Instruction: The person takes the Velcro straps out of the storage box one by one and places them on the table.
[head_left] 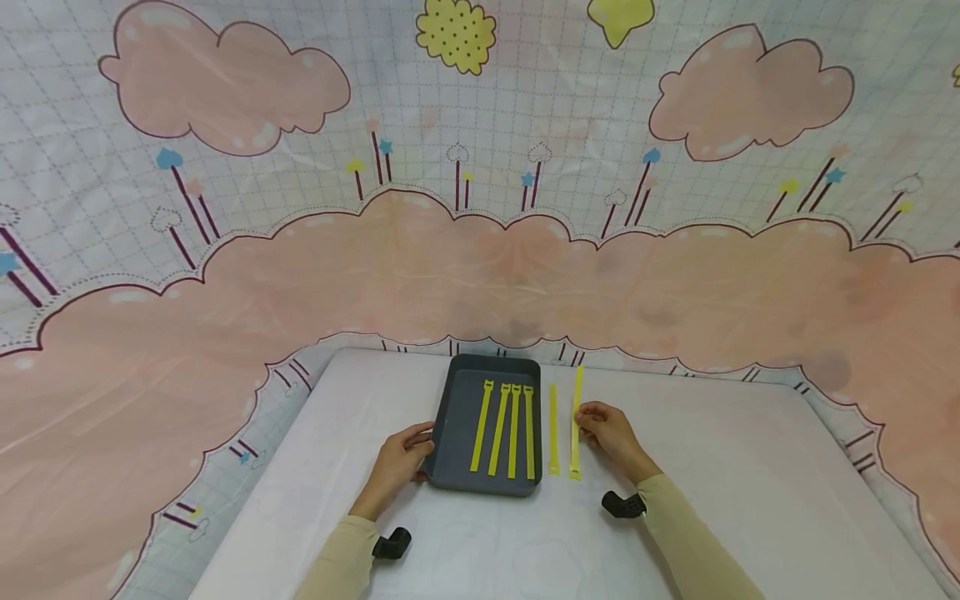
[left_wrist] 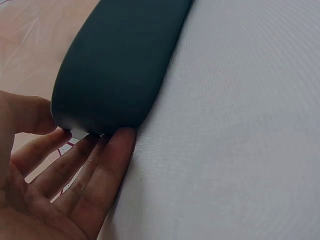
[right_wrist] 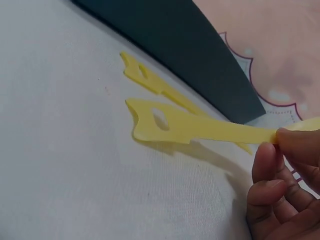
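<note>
A dark grey tray (head_left: 457, 475) stands on the table with several yellow cable ties (head_left: 513, 433) side by side in its right half, slotted heads at the far end. My left hand (head_left: 395, 464) holds the tray's left side, thumb at the rim and fingers against the outer wall (left_wrist: 115, 65). To the right of the tray, another yellow cable tie (head_left: 553, 429) lies on the table, slotted head toward me. My right hand (head_left: 609, 432) pinches one more yellow cable tie (right_wrist: 220, 130) between thumb and forefinger, its head pointing toward me and casting a shadow on the table.
The table (head_left: 712, 467) has a white cover. Behind it hangs a patterned cloth (head_left: 495, 275) with pink clouds, close past the tray's far edge. A black wrist device (head_left: 624, 504) sits at the right sleeve, and a similar one (head_left: 392, 544) at the left.
</note>
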